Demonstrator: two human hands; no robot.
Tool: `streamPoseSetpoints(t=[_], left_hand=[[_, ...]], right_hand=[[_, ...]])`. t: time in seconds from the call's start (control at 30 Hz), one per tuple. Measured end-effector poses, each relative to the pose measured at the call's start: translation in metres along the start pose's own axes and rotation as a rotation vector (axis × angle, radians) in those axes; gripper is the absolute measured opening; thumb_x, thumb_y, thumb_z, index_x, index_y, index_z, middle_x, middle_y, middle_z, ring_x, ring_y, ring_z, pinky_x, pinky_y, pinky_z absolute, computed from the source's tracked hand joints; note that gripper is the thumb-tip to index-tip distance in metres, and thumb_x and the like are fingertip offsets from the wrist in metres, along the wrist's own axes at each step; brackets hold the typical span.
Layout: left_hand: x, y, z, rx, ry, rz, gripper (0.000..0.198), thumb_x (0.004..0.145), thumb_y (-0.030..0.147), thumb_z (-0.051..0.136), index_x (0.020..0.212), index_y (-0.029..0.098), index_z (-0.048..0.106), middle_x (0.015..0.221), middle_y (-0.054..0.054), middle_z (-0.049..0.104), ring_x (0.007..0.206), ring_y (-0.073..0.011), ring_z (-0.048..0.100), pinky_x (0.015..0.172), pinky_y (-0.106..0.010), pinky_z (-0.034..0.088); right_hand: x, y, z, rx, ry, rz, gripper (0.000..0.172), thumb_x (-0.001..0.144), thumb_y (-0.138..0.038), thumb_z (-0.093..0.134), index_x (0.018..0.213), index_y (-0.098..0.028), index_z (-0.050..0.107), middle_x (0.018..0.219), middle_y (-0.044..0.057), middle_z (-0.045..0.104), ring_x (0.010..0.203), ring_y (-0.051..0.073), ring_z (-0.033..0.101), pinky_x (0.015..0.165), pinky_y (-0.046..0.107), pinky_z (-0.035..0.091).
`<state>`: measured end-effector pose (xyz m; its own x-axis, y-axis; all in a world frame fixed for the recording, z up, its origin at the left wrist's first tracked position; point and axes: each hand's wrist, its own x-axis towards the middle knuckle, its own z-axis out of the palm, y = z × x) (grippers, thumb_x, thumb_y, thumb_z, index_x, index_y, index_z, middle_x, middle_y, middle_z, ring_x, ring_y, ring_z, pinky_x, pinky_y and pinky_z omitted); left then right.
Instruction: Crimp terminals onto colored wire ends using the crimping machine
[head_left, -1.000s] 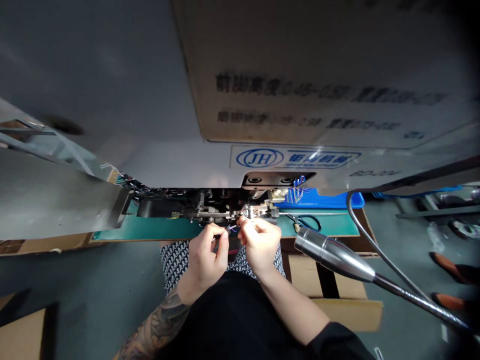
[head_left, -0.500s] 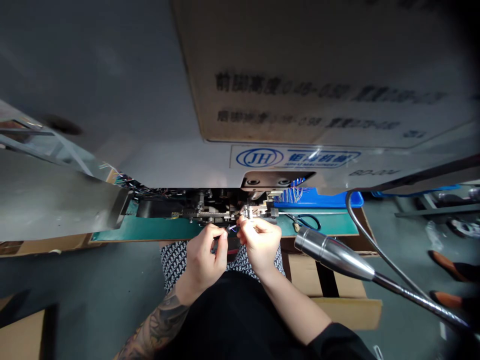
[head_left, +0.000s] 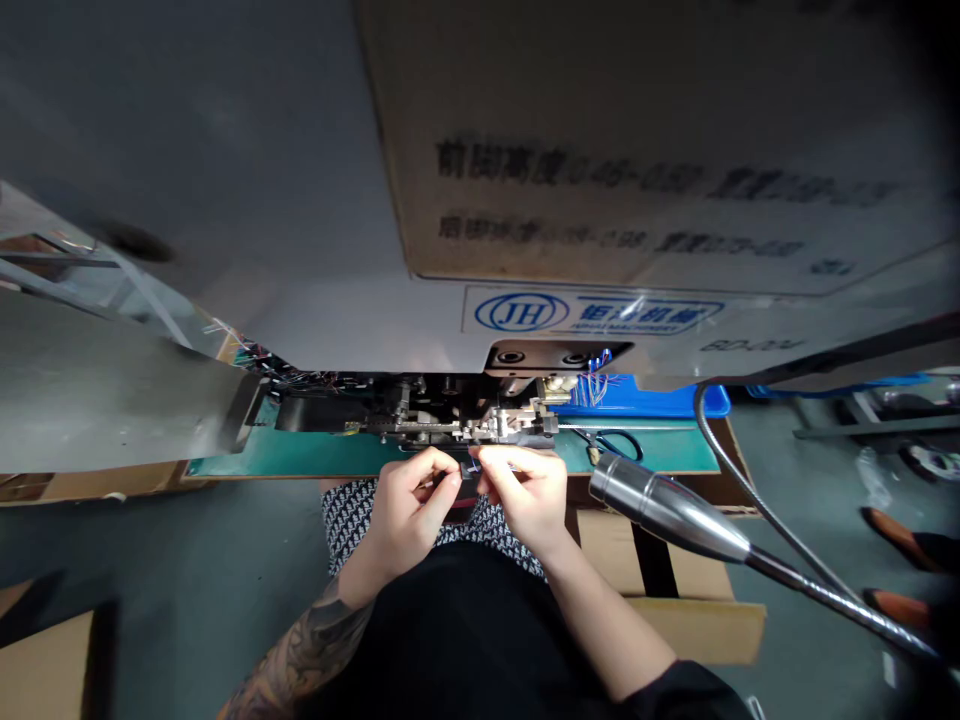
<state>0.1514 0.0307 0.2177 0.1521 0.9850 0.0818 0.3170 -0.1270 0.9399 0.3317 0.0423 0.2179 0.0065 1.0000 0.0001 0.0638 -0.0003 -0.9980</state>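
My left hand (head_left: pixel 409 505) and my right hand (head_left: pixel 529 495) meet just below the metal mechanism (head_left: pixel 469 425) of a grey machine (head_left: pixel 315 300). Both hands are pinched on a small dark connector with thin blue and white wires (head_left: pixel 471 468) held between the fingertips. The left forearm is tattooed. The fingertips sit over the front edge of the green mat (head_left: pixel 315 458), close to the mechanism but apart from it.
A flexible lamp with a shiny metal head (head_left: pixel 664 508) reaches in from the right, close to my right hand. Scissors (head_left: pixel 615 443) lie on the mat beside a blue tray (head_left: pixel 637 398) of wires. A cardboard sheet (head_left: pixel 637 140) covers the machine. Someone's shoes (head_left: pixel 904 545) show at far right.
Both hands have drawn slightly down and away from the mechanism, still pinching the small wired piece; the right hand's fingers now lie flatter and lower.
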Motion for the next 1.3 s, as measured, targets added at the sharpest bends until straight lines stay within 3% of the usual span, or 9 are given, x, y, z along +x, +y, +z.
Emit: streamPoseSetpoints(t=[0.1, 0.37, 0.57, 1.07, 1.23, 1.3], left_hand=[[0.003, 0.003, -0.001, -0.051, -0.024, -0.040, 0.024, 0.102, 0.025, 0.063, 0.079, 0.019, 0.065, 0.059, 0.002, 0.055, 0.049, -0.0111, 0.048, 0.046, -0.023, 0.035], [-0.001, 0.001, 0.009, 0.183, 0.114, 0.194, 0.012, 0.102, 0.016, 0.062, 0.091, 0.019, 0.066, 0.080, -0.001, 0.071, 0.065, -0.0121, 0.066, 0.060, -0.021, 0.051], [-0.003, -0.006, 0.013, 0.243, 0.163, 0.218, 0.012, 0.103, 0.014, 0.062, 0.094, 0.020, 0.065, 0.085, -0.002, 0.074, 0.073, -0.0131, 0.071, 0.064, -0.021, 0.055], [-0.003, -0.007, 0.013, 0.283, 0.186, 0.262, 0.011, 0.104, 0.012, 0.062, 0.096, 0.019, 0.065, 0.087, -0.002, 0.075, 0.076, -0.0129, 0.073, 0.067, -0.021, 0.055], [-0.001, -0.007, 0.008, 0.340, 0.156, 0.337, 0.011, 0.103, 0.009, 0.062, 0.098, 0.018, 0.066, 0.088, -0.003, 0.074, 0.078, -0.0151, 0.073, 0.069, -0.025, 0.055], [-0.001, -0.007, 0.004, 0.366, 0.127, 0.385, 0.011, 0.102, 0.008, 0.061, 0.099, 0.018, 0.066, 0.088, -0.004, 0.074, 0.079, -0.0162, 0.073, 0.073, -0.027, 0.055]], right_hand=[[-0.001, 0.001, 0.000, -0.060, 0.026, -0.082, 0.029, 0.102, -0.039, 0.074, 0.082, -0.024, 0.087, 0.058, -0.001, 0.072, 0.047, 0.014, 0.059, 0.053, 0.028, 0.052], [0.003, 0.000, 0.013, 0.116, 0.195, 0.085, 0.033, 0.097, -0.044, 0.078, 0.075, -0.019, 0.083, 0.049, -0.003, 0.059, 0.041, 0.011, 0.045, 0.041, 0.025, 0.039], [0.006, -0.003, 0.019, 0.112, 0.242, 0.092, 0.041, 0.096, -0.043, 0.076, 0.062, -0.020, 0.074, 0.047, -0.003, 0.057, 0.042, 0.011, 0.046, 0.043, 0.024, 0.043], [0.008, -0.005, 0.019, 0.134, 0.239, 0.094, 0.041, 0.094, -0.046, 0.078, 0.064, -0.019, 0.075, 0.048, -0.002, 0.058, 0.042, 0.011, 0.047, 0.043, 0.024, 0.041], [0.006, -0.005, 0.015, 0.078, 0.190, 0.100, 0.052, 0.097, -0.049, 0.077, 0.055, -0.020, 0.065, 0.047, -0.003, 0.053, 0.044, 0.011, 0.041, 0.043, 0.026, 0.034], [0.006, -0.006, 0.011, 0.038, 0.127, 0.107, 0.049, 0.096, -0.049, 0.079, 0.058, -0.019, 0.069, 0.049, -0.002, 0.054, 0.045, 0.012, 0.042, 0.043, 0.027, 0.036]])
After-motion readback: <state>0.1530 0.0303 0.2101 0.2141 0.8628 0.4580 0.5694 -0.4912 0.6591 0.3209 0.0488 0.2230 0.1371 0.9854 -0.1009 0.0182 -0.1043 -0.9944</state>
